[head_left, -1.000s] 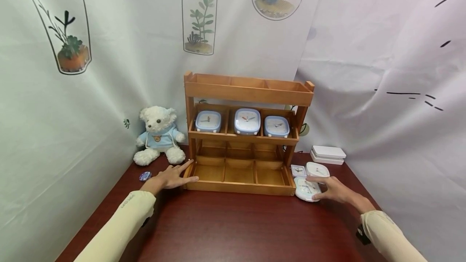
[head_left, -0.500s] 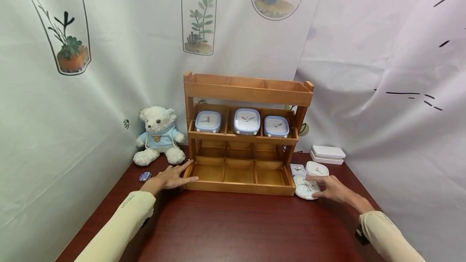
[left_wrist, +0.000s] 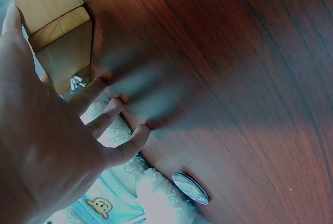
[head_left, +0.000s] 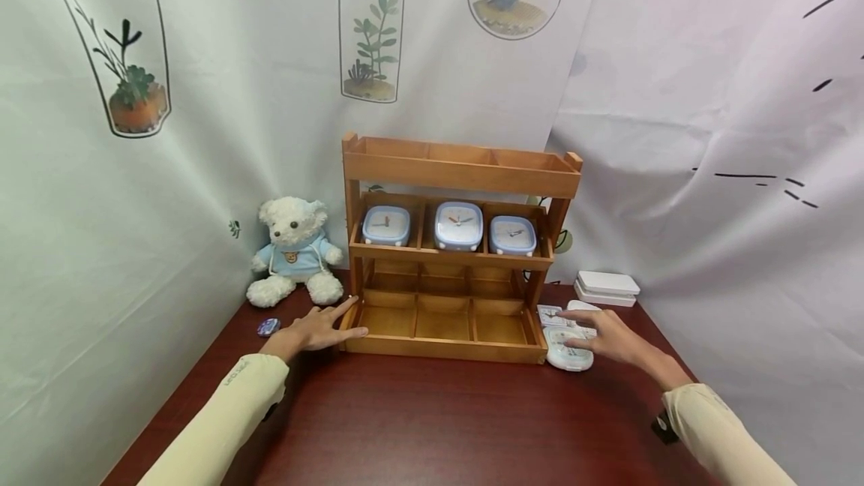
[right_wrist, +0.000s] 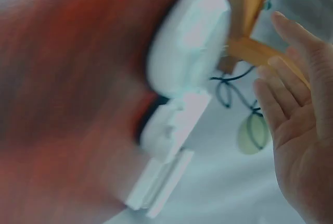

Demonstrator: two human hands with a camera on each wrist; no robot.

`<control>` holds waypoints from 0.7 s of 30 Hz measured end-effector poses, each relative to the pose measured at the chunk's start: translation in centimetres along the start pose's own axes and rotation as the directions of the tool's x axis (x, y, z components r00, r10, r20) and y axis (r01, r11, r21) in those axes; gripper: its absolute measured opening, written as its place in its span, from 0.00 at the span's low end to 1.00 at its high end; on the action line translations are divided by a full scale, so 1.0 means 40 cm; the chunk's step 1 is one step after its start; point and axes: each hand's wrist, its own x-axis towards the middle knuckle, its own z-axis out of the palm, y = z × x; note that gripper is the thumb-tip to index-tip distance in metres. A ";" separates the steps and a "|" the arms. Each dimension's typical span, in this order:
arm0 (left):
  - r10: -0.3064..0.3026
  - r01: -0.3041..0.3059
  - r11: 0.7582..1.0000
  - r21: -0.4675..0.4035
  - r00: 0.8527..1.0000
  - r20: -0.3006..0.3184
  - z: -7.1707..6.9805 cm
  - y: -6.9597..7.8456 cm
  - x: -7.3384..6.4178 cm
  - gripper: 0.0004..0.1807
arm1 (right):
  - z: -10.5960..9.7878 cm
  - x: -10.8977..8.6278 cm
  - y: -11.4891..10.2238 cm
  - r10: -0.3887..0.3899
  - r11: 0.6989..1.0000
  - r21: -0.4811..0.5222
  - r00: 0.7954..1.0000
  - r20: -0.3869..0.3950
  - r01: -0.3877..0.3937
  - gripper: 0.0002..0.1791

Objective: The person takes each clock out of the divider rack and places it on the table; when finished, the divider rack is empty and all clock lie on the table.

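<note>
My left hand (head_left: 312, 328) lies at the lower left corner of a wooden tiered rack (head_left: 445, 349), fingers spread. In the left wrist view several of its fingertips touch the table beside the rack's end. My right hand (head_left: 616, 337) hovers over a group of clocks at the rack's right, its fingers extended and holding nothing. The front white clock (head_left: 568, 360) lies face up against the rack's corner. Behind it lie a small square clock (head_left: 548, 313) and another white clock (head_left: 579, 306), partly hidden by the fingers. The right wrist view shows a gap between hand (right_wrist: 302, 125) and clocks.
Three blue clocks (head_left: 458, 226) stand in the rack's middle tier. A white teddy bear (head_left: 292, 253) in a blue shirt sits at the left, a small round blue object (head_left: 268, 327) before it. Stacked white boxes (head_left: 607, 285) stand at the back right. Cloth walls enclose the table.
The front white clock has shifted slightly towards the rack. My right hand has let go of it and lifted up and a little left, covering more of the rear clock. My left hand stays put.
</note>
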 end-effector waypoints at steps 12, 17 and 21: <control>-0.003 0.003 1.000 0.004 1.000 0.006 -0.002 -0.006 0.001 0.55 | -0.091 0.109 -0.103 -0.084 0.996 -0.045 0.993 -0.079 0.080 0.26; 0.001 -0.001 1.000 0.007 1.000 0.007 -0.004 -0.001 0.000 0.55 | -0.109 0.150 -0.121 -0.122 0.992 -0.057 0.980 -0.156 0.115 0.24; 0.003 -0.003 1.000 0.009 1.000 0.008 -0.001 0.000 0.001 0.55 | -0.125 0.185 -0.140 -0.139 0.990 -0.058 0.965 -0.223 0.129 0.23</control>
